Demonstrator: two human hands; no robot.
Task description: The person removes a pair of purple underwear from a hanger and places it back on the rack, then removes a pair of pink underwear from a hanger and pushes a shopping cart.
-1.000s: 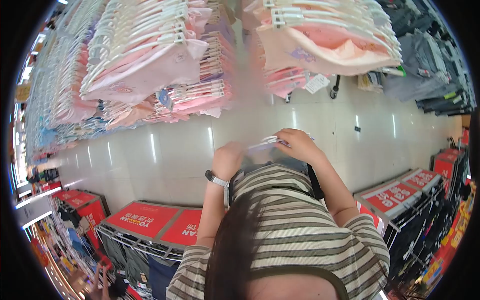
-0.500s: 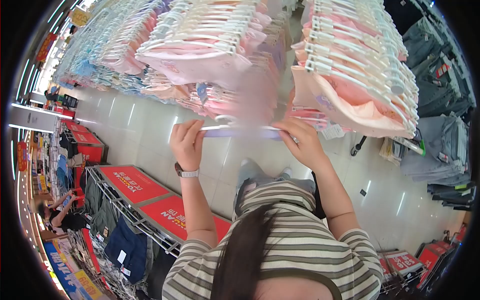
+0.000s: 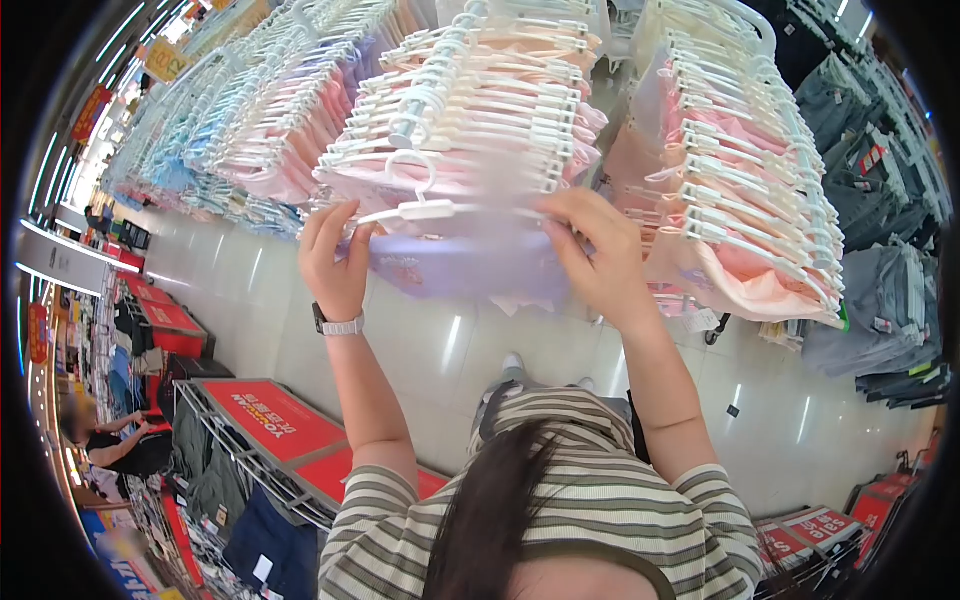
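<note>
A white plastic hanger with a lilac garment hanging from it is stretched between my two hands. My left hand pinches its left end, a watch on the wrist. At the opposite end, my right hand is closed on the hanger with thumb and fingers. The hanger's hook points up, just below the near end of a white rack bar. Pink garments on white hangers fill that bar right behind the hanger. A blurred patch hides part of the hanger's middle.
To the right, another bar carries pink and peach garments; grey jeans hang beyond. Blue clothes line the far left. A rack with red sign panels stands at lower left, with a person past it.
Both hands have raised the hanger toward the rack of pink clothes, which now appears closer. The lilac garment shows more of its front.
</note>
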